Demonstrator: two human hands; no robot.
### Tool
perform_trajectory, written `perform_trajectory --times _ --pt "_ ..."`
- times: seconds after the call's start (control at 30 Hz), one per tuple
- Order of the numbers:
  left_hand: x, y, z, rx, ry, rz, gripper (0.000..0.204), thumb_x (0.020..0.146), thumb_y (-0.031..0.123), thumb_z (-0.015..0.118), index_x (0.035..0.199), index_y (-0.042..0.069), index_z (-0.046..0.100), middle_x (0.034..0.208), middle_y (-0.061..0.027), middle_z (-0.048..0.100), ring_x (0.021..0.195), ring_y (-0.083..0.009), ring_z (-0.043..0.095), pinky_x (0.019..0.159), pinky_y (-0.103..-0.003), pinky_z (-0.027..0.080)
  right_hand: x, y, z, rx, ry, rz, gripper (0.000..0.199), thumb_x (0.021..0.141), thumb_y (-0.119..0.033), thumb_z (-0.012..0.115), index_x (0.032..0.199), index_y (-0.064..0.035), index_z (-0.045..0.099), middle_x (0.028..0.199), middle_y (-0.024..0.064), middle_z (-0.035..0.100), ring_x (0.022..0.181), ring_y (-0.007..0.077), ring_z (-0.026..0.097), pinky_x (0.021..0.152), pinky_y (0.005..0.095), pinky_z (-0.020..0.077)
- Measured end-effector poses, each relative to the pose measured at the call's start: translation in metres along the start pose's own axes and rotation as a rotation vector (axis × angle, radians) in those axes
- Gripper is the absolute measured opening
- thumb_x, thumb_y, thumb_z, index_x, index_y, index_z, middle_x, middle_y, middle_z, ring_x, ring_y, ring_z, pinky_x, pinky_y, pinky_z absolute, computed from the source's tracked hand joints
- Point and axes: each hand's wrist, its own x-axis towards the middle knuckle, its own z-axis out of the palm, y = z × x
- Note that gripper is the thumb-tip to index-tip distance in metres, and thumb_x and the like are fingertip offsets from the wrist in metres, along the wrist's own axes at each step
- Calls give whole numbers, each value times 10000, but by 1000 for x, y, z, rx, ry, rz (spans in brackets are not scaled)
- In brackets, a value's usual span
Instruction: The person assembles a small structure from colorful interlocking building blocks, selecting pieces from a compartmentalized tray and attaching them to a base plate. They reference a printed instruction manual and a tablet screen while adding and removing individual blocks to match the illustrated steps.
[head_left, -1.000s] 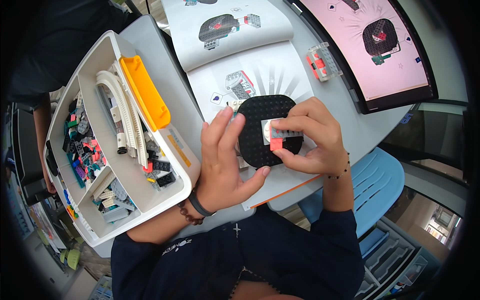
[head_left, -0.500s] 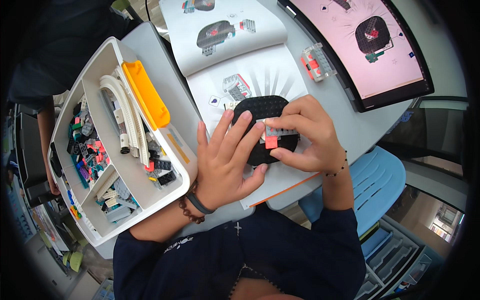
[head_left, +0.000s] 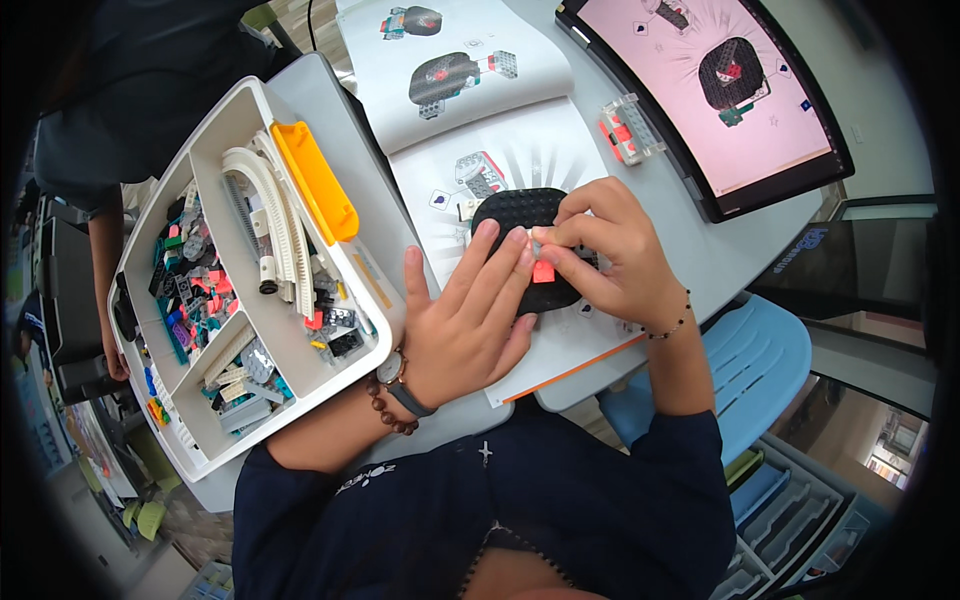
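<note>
A black rounded studded plate (head_left: 519,208) of toy building bricks lies on the open booklet, with a coral-red brick (head_left: 543,272) near its middle. My left hand (head_left: 462,318) rests flat with stretched, spread fingers, its fingertips on the plate's left part. Over the middle, beside the coral brick, my right hand (head_left: 612,248) pinches a small building brick between thumb and forefinger; the fingers hide most of it. A pale small piece (head_left: 467,210) shows at the plate's left edge; whether it is attached I cannot tell.
At left stands a white divided bin (head_left: 290,400) of loose bricks and curved white tracks, with a yellow tray (head_left: 313,180). The booklet (head_left: 500,125) shows printed brick models. Beyond are a clear-and-coral brick piece (head_left: 628,132) and a tilted screen (head_left: 720,120). Another person's arm (head_left: 108,290) hangs at far left.
My right fingers have drawn together into a tighter pinch at the plate's middle, covering grey bricks seen before. My left hand stays on the plate. The whole view has shifted slightly.
</note>
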Motion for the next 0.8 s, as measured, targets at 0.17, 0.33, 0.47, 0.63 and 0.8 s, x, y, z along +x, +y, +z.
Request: perform_trajectory --times 0.17,0.33,0.47,0.63,0.8 --pt "5 1 -3 -15 26 -20 498 732 288 614 1176 63 586 1301 -53 532 1274 -222 450 1087 -597 -24 4 -1 0 3 -10 -17 72 737 -97 703 751 -59 644 785 52 545 733 223 493 661 332 398" --pt "6 3 -2 -8 55 -19 434 727 270 620 1113 74 604 1261 -50 558 1265 -225 462 1099 -570 -53 5 -4 0 -12 -13 -16 67 738 -85 695 748 -54 636 787 59 556 748 233 507 664 335 404" --pt "5 4 -3 43 58 -4 441 731 296 607 1112 75 612 1258 -43 558 1268 -213 458 1096 -579 -47 3 -6 -1 -8 -23 -6 59 734 -90 692 757 -65 644 811 52 566 777 226 513 694 334 401" --pt "7 4 -4 94 50 10 456 734 313 594 1119 68 613 1255 -46 559 1270 -210 457 1095 -583 -49 0 -4 1 -17 -3 2 63 739 -107 697 763 -79 646 859 47 562 829 217 513 751 342 388" --pt "7 4 -3 104 58 13 464 722 311 595 1113 63 618 1244 -48 566 1261 -202 466 1098 -577 -51 -4 -3 4 -39 12 26 76 747 -121 697 751 -79 634 879 52 554 1000 283 522 869 395 373"
